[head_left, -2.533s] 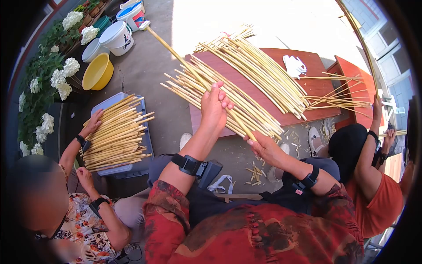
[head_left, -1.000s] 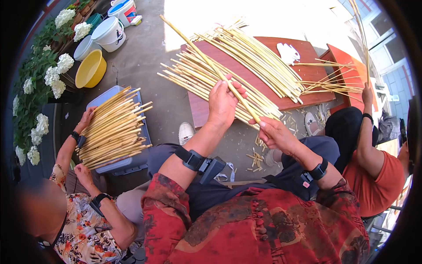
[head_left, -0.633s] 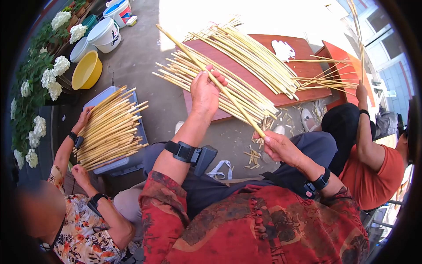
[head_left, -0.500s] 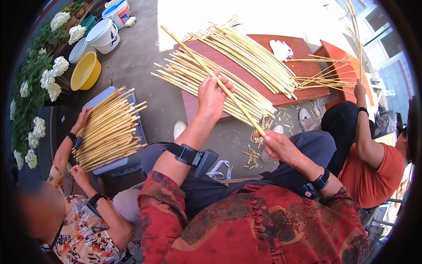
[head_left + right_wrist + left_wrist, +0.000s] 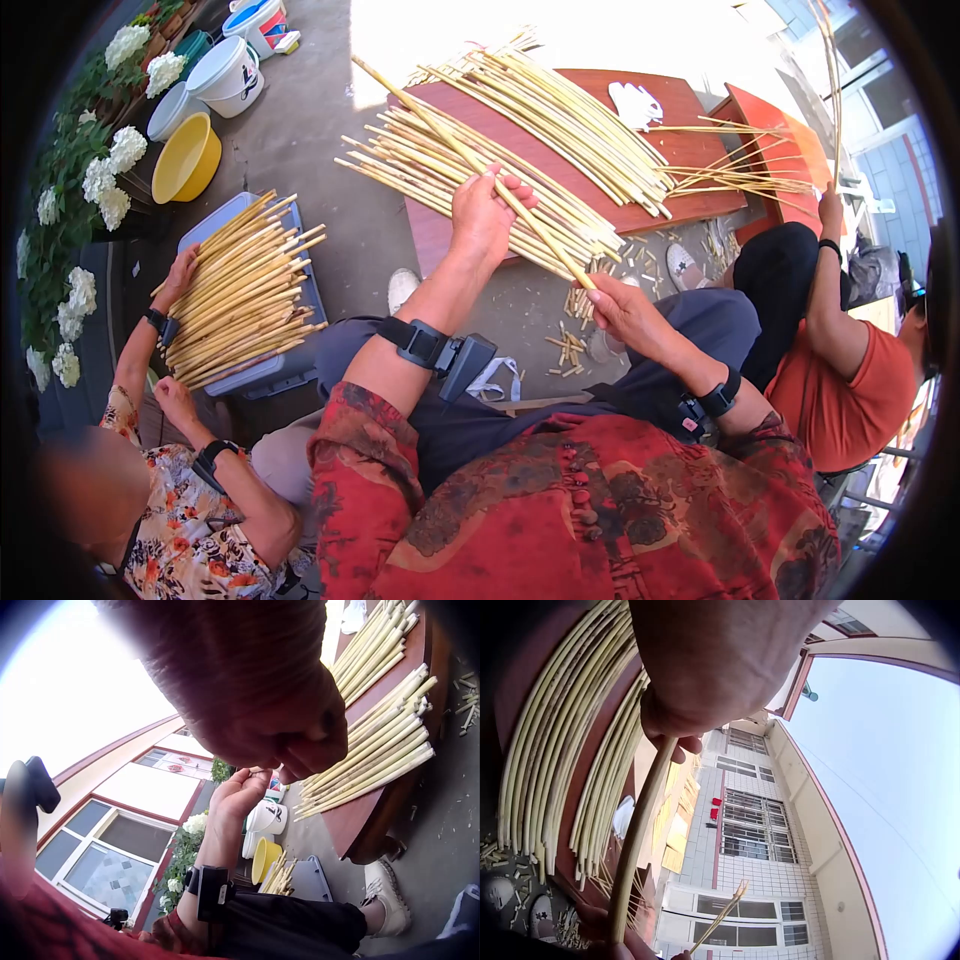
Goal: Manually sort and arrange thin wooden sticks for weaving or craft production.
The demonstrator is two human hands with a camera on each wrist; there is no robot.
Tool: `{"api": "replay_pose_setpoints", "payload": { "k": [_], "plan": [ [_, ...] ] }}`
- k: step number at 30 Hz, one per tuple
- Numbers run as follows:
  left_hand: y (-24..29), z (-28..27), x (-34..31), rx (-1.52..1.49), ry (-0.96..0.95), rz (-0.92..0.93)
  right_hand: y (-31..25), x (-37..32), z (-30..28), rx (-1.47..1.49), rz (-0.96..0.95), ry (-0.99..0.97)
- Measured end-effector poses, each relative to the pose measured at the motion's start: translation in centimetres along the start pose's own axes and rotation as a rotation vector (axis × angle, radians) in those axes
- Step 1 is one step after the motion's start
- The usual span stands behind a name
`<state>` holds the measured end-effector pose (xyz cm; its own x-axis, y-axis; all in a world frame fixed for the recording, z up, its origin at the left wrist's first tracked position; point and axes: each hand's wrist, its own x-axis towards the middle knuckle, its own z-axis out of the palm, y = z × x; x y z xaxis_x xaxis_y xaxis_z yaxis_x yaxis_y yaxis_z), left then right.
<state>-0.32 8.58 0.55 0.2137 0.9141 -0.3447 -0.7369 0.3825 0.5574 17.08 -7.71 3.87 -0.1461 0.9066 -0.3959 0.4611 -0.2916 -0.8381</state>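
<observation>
A long pale wooden stick [image 5: 548, 243] slants across in front of me over the low table, its far end up and to the left. My left hand [image 5: 482, 215], palm turned up, holds it near the middle, the thumb along it and the fingers loosely curled beneath. At the near end, my right hand [image 5: 630, 312] pinches the stick between thumb and fingers. In the left wrist view the stick [image 5: 634, 840] runs from the left fingers down to the right hand. Bundles of similar sticks [image 5: 575, 135] lie on the reddish-brown table [image 5: 682, 100] below.
At left, a person's hand [image 5: 180, 272] rests on sticks piled on a grey-blue bin [image 5: 262, 372]. A yellow basin [image 5: 188, 160] and white buckets [image 5: 228, 80] stand beyond. On the right, another person [image 5: 850, 390] holds thin upright rods. Cut stick pieces [image 5: 568, 350] litter the floor.
My left hand has gone from a closed grip to a looser, palm-up hold on the stick. The right hand stays at the near end. The view has shifted slightly.
</observation>
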Motion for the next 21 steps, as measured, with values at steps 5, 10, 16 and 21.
{"api": "replay_pose_setpoints", "payload": {
  "k": [5,10,16,21],
  "plan": [
    [3.9,-0.6,2.4,-0.069,0.111,0.155,2.9,-6.4,-1.5,-0.076,0.052,0.034],
    [4.7,-0.8,2.4,-0.068,0.109,0.196,4.4,-11.7,-2.8,-0.182,0.113,0.126],
    [4.2,-1.1,1.8,-0.118,0.06,0.185,4.4,-13.0,-2.3,-0.196,0.141,0.204],
    [5.1,-1.5,1.5,-0.153,0.06,0.202,4.6,-12.8,-2.1,-0.251,0.029,0.233]
  ]
}}
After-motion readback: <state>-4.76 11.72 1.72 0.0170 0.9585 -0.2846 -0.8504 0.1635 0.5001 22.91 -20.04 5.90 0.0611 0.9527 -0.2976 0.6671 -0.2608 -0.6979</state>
